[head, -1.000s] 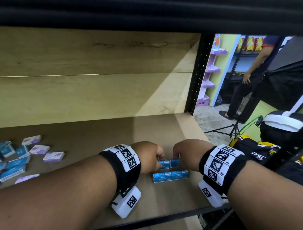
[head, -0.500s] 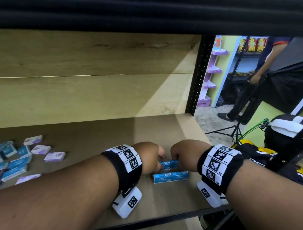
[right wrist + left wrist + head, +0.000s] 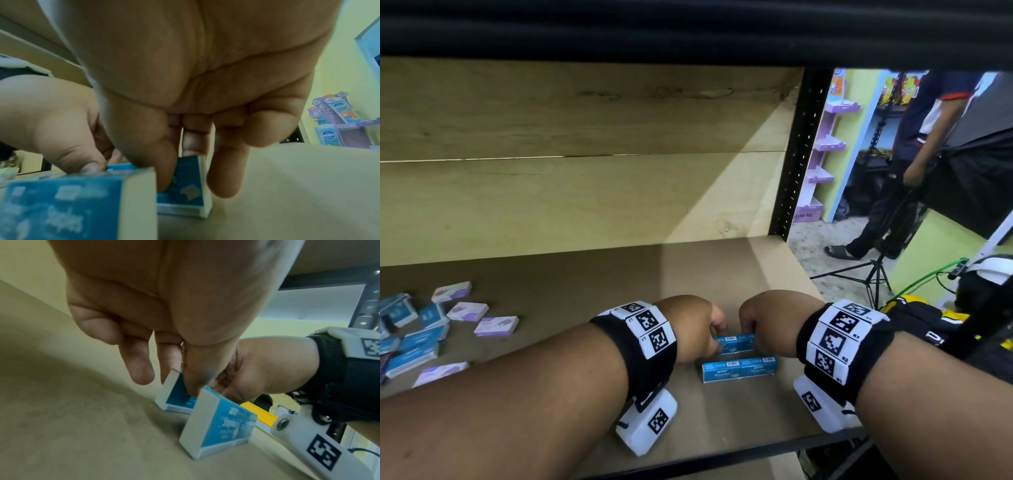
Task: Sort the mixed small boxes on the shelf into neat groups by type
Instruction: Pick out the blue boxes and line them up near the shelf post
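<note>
Blue staple boxes point(image 3: 736, 343), rear row: pinched by left hand point(image 3: 695, 329) and right hand point(image 3: 767, 325); should be butted flush, parallel to front row point(image 3: 739, 369).

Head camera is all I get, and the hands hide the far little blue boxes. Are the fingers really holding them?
Observer: Yes. The left wrist view shows the left hand pinching the far left blue cardboard box between thumb and fingers.
Operator: And the other hand?
Observer: The right wrist view shows the right hand pinching the far right blue cardboard box, thumb on its front.
Operator: What's on the ends?
Observer: Plain white, no print.
</note>
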